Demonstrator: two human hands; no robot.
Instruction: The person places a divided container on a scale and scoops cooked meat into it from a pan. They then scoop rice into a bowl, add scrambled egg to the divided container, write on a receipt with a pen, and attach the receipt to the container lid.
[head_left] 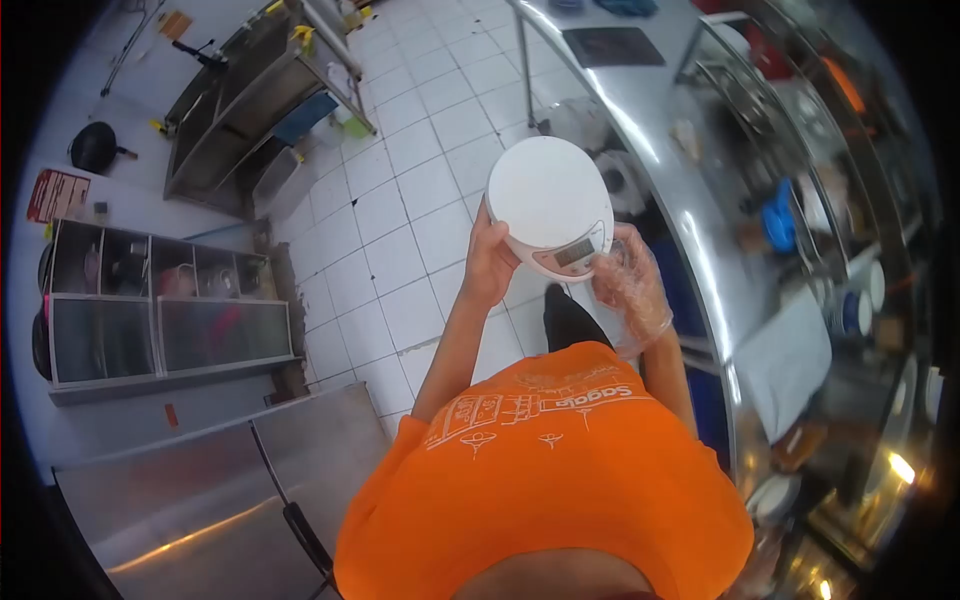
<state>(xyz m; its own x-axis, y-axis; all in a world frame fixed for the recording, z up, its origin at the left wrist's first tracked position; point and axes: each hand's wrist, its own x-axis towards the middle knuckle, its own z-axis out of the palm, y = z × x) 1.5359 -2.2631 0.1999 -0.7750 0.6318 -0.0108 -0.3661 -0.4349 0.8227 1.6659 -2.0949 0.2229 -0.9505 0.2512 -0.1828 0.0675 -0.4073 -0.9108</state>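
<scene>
A round white kitchen scale [550,190] is held up in front of my orange shirt, above the tiled floor. Its small grey display [575,252] faces me at the near edge. My left hand [489,258], bare, grips the scale's left side with the thumb on top. On the other side my right hand [632,285], in a clear plastic glove, holds the near right edge, its thumb close to the display. The fingers under the scale are hidden. The plate of the scale carries nothing.
A steel counter [690,220] runs along my right, bearing a dark mat [613,46], a white sheet [785,360] and a blue item [778,215]. Shelving [170,310] stands to the left, above a steel refrigerator [190,490]. A steel sink table [215,120] is farther off.
</scene>
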